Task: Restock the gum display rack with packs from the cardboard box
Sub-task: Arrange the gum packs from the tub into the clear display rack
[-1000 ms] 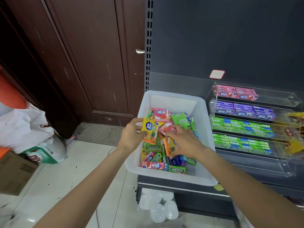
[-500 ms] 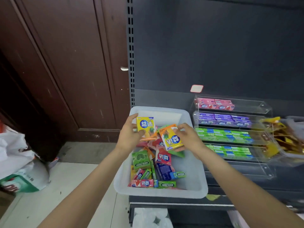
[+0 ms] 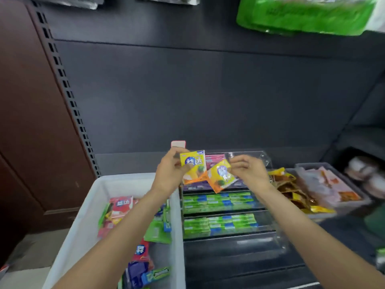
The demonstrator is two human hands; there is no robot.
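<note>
The left hand [image 3: 169, 175] pinches a flat yellow-and-orange gum pack with a blue logo [image 3: 193, 166], held upright, thumb on its front. The right hand [image 3: 249, 173] grips a second yellow-and-orange gum pack [image 3: 221, 176] by its right edge, tilted, its lower corner pointing down; the two packs overlap near the middle. Both hang in front of the clear acrylic tiered display rack [image 3: 263, 161], whose far tiers show pink and purple packs (partly hidden) and whose nearer tiers hold rows of green-and-blue gum packs [image 3: 218, 202]. To the left, beneath the left forearm, sits a white plastic bin [image 3: 83, 224] with loose mixed packs. Right of the rack lies a grey tray of yellow and brown sachets [image 3: 291, 190].
</note>
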